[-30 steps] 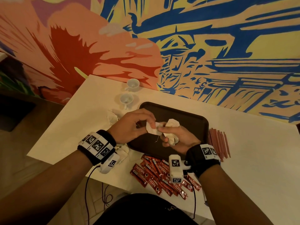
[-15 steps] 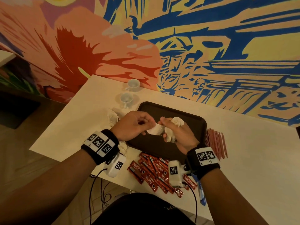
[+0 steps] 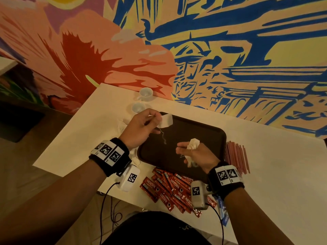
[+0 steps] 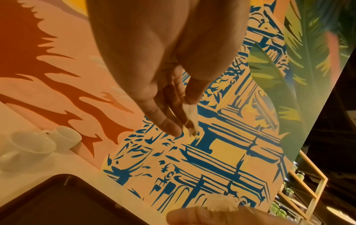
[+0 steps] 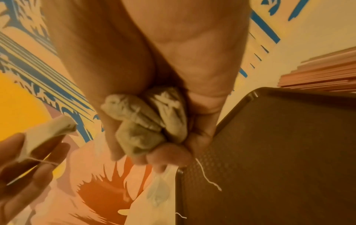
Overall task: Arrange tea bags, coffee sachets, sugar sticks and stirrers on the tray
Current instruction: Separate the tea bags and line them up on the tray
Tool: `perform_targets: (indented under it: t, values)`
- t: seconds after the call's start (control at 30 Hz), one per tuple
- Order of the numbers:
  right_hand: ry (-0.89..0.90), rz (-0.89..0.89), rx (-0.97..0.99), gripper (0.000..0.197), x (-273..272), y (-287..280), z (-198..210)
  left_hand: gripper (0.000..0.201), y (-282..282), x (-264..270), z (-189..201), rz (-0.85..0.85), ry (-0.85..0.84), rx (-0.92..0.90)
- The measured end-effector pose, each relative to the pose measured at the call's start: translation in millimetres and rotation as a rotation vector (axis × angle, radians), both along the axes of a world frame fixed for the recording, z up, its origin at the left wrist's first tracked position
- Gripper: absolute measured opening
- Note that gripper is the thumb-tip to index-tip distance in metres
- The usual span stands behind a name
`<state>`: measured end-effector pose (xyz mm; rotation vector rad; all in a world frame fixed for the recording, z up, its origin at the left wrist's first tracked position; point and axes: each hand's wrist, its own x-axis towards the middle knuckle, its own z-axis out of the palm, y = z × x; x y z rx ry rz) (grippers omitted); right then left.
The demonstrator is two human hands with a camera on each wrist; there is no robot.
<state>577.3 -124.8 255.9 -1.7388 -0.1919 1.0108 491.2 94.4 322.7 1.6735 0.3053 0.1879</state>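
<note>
A dark brown tray (image 3: 208, 137) lies on the white table with nothing on its floor. My left hand (image 3: 141, 126) pinches one pale tea bag (image 3: 166, 121) above the tray's far left corner, its string dangling. The wrist view shows that tea bag (image 4: 190, 117) held between thumb and fingers. My right hand (image 3: 194, 154) holds a bunch of tea bags (image 3: 192, 145) over the tray's middle; close up, the bunch (image 5: 146, 121) sits clamped in curled fingers. Red coffee sachets (image 3: 169, 190) lie heaped at the near edge. Reddish stirrers (image 3: 237, 156) lie right of the tray.
Two small white cups (image 3: 146, 93) stand at the table's far left by the painted wall. More tea bags (image 3: 123, 125) lie left of the tray under my left hand. A blue packet (image 3: 223, 209) pokes out at the near edge by my right wrist.
My hands were joined at the bunch of tea bags. The left hand has pulled one tea bag free and moved up and left; the right hand has drawn back right with the rest.
</note>
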Motion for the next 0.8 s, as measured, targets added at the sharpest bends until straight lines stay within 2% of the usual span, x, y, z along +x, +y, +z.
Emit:
perform_targets:
  t: [0.07,0.2,0.33,0.43,0.6,0.8]
  values:
    - [-0.065,-0.076,0.018,0.035,5.3,4.4,2.7,0.011,6.1,1.4,0.8,-0.068,0.026,0.001]
    - [-0.097,-0.175,0.237,0.032,13.4,19.7,22.6,0.007,20.8,8.2,1.2,-0.234,0.101,-0.004]
    - [-0.011,-0.049,0.347,0.035,17.9,39.6,31.0,0.005,32.7,19.2,4.6,-0.409,0.153,0.022]
    - [-0.066,0.014,0.314,0.024,19.9,54.3,27.4,0.006,42.1,30.2,3.4,-0.411,0.167,0.071]
    - [-0.154,-0.116,0.213,0.026,27.1,68.6,17.7,0.020,66.2,46.6,-3.9,-0.373,0.202,0.205]
    - [-0.210,-0.126,0.113,0.023,35.6,82.4,10.4,0.012,82.6,69.0,-9.5,-0.378,0.156,0.315]
